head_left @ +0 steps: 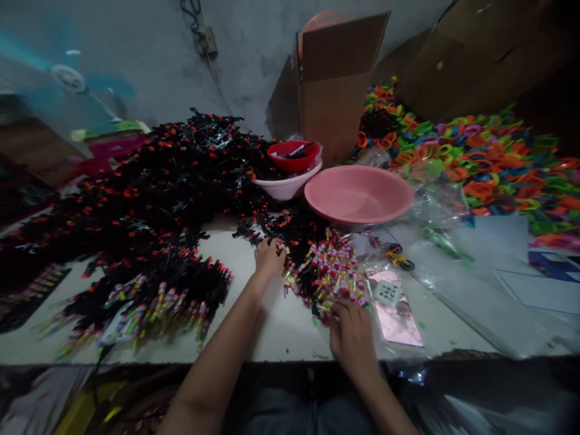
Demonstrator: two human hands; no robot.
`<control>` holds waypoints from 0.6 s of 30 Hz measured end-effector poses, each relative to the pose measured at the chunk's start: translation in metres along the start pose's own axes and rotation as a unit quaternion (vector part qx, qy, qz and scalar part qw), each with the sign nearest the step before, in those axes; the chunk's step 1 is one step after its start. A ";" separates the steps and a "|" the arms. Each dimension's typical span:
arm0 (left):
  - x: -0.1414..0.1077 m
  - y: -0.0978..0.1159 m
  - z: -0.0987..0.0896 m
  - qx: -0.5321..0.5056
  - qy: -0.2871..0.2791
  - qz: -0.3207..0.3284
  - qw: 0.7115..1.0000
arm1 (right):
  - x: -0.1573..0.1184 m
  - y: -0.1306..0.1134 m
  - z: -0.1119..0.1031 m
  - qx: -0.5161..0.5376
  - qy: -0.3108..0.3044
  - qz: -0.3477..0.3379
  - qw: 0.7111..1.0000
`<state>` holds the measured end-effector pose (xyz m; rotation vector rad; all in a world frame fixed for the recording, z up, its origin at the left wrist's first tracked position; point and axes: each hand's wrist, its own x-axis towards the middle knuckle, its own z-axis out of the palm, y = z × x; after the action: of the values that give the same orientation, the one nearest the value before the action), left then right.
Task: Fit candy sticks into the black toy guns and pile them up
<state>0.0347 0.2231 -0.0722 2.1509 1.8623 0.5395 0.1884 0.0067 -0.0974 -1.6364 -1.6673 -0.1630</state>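
Observation:
My left hand (pixel 269 258) is closed at the edge of the heap of black pieces with red tips (pixel 181 175); its fingertips bend around something dark, too small to name. My right hand (pixel 351 329) has its fingers curled at the lower edge of a pile of small pink and yellow pieces (pixel 338 266); what lies between its thumb and fingers cannot be made out. Bundles of black pieces with striped, coloured ends (pixel 165 305) lie on the left of the white table (pixel 281 338).
Behind the hands stand a pink basin (pixel 360 193), a red bowl (pixel 293 156) in a paler bowl (pixel 285 187), and a cardboard box (pixel 333 109). Rightward are a pink packet (pixel 399 320), a toy bicycle (pixel 399 257), clear plastic bags and bright plastic pieces (pixel 480 163). A fan (pixel 67 78) is at left.

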 end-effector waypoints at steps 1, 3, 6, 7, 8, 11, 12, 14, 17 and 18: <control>-0.009 -0.002 -0.003 -0.007 -0.009 0.010 1.000 | 0.000 0.000 0.000 -0.001 -0.004 0.001 1.000; -0.027 -0.006 -0.010 -0.025 -0.030 0.032 0.999 | 0.000 0.000 -0.001 -0.005 -0.019 0.003 1.000; -0.051 -0.013 -0.022 -0.059 -0.060 0.067 0.994 | 0.000 -0.001 -0.002 -0.010 -0.036 0.008 0.999; -0.059 -0.015 -0.026 -0.073 -0.071 0.079 0.992 | -0.001 -0.001 -0.002 -0.011 -0.037 0.011 0.999; -0.066 -0.017 -0.030 -0.087 -0.084 0.091 0.989 | -0.001 -0.001 -0.002 -0.012 -0.035 0.013 0.999; -0.084 -0.025 -0.041 -0.133 -0.112 0.120 0.977 | -0.001 -0.001 -0.002 -0.018 -0.032 0.013 0.999; -0.089 -0.028 -0.045 -0.148 -0.104 0.121 0.976 | -0.001 0.000 -0.001 -0.019 -0.030 0.009 0.999; -0.098 -0.033 -0.049 -0.165 -0.065 0.106 0.978 | -0.002 0.002 -0.001 -0.018 -0.021 -0.004 1.000; -0.108 -0.041 -0.052 -0.150 -0.036 0.059 0.986 | -0.004 0.005 -0.002 -0.001 0.004 -0.033 0.999; -0.111 -0.043 -0.052 -0.143 -0.051 0.044 0.987 | -0.005 0.006 -0.003 0.012 0.008 -0.041 0.999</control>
<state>-0.0388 0.1172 -0.0557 2.0353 1.5384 0.6587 0.1939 0.0019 -0.1007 -1.5449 -1.7195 -0.1952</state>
